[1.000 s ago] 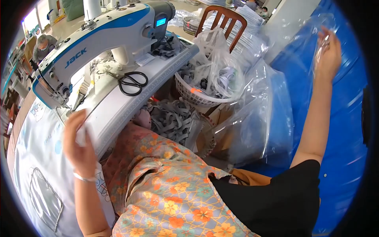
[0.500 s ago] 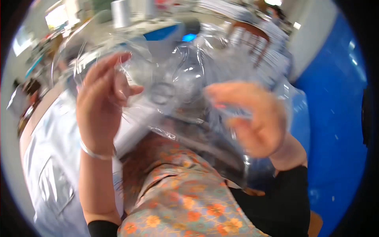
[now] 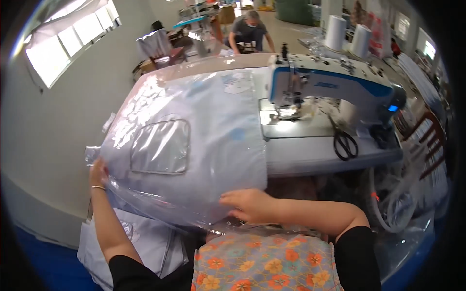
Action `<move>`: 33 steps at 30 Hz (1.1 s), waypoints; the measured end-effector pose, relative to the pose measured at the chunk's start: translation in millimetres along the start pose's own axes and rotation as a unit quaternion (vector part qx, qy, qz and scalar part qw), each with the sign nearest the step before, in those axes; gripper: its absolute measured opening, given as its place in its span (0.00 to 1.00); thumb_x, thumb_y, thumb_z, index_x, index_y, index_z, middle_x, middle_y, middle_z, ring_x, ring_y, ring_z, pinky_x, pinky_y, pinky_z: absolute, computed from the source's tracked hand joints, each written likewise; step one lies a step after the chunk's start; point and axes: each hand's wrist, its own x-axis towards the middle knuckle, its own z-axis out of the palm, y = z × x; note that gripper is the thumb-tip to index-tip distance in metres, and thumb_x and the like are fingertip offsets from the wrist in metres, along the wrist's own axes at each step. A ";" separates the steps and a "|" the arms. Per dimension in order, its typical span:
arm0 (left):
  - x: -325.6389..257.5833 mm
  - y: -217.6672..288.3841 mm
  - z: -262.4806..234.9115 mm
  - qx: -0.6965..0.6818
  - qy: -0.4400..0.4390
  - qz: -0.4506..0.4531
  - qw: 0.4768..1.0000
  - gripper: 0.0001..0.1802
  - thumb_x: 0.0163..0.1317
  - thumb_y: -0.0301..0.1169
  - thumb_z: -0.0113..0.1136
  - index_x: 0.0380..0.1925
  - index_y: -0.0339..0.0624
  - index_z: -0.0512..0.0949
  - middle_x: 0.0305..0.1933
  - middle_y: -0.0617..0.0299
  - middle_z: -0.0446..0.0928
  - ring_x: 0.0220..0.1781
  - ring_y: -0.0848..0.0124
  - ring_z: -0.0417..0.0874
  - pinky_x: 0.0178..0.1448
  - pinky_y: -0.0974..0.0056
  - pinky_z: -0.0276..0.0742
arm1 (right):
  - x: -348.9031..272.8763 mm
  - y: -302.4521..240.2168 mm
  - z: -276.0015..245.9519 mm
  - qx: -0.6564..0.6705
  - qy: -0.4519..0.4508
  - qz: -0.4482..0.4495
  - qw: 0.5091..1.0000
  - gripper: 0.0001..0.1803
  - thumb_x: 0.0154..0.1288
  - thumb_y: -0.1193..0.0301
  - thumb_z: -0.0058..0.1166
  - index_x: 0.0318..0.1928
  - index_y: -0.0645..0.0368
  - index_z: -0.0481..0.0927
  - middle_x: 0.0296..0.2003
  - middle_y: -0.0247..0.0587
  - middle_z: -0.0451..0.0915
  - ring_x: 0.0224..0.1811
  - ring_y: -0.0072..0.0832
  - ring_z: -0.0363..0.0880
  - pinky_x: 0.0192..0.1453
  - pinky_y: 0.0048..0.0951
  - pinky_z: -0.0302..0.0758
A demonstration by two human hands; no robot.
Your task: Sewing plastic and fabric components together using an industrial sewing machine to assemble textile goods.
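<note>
A large white fabric panel with a clear square window (image 3: 160, 146) lies on the sewing table, with glossy clear plastic sheet (image 3: 141, 104) over it. My left hand (image 3: 98, 170) is closed on the sheet's left edge, its fingertips partly hidden. Beside it, a small clear flap sticks out past the edge. Near the front edge, my right hand (image 3: 250, 204) rests against the sheet, fingers stretched leftward and thumb apart. The white and blue sewing machine (image 3: 330, 82) stands to the right of the panel, and black-handled scissors (image 3: 345, 145) lie in front of it.
White folded pieces (image 3: 145, 237) hang below the table's left front. Thread cones (image 3: 335, 33) stand behind the machine. Clear plastic (image 3: 400, 208) and a brown wooden chair (image 3: 427, 140) are at the right. Farther back, another person (image 3: 250, 31) bends forward.
The view has swung left, bringing the machine and panel into full view. Both hands, raised before amid clear plastic, are now lower, at the panel's left and front edges.
</note>
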 end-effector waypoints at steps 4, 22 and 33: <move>-37.9 -45.9 9.2 0.190 -0.006 -0.003 0.982 0.28 0.70 0.37 0.60 0.66 0.42 0.67 0.33 0.66 0.74 0.28 0.75 0.71 0.35 0.71 0.70 | 32.8 52.3 -52.1 -0.187 0.330 0.069 0.923 0.30 0.57 0.64 0.68 0.60 0.57 0.77 0.60 0.55 0.76 0.60 0.52 0.74 0.66 0.46 0.71; 28.8 3.5 183.9 0.775 0.058 0.212 0.592 0.43 0.54 0.35 0.68 0.69 0.30 0.64 0.75 0.44 0.62 0.77 0.52 0.62 0.78 0.53 0.59 | 34.0 20.3 -146.0 0.060 -0.029 0.266 0.962 0.19 0.62 0.57 0.62 0.48 0.55 0.83 0.40 0.50 0.85 0.44 0.42 0.84 0.49 0.41 0.78; -21.8 -109.9 565.3 0.654 -0.310 0.384 0.574 0.36 0.67 0.58 0.52 0.60 0.36 0.75 0.68 0.45 0.71 0.73 0.51 0.67 0.75 0.48 0.59 | 75.4 85.4 -91.7 -0.194 0.077 -0.045 0.977 0.29 0.63 0.51 0.61 0.62 0.46 0.77 0.66 0.48 0.71 0.66 0.48 0.71 0.69 0.49 0.66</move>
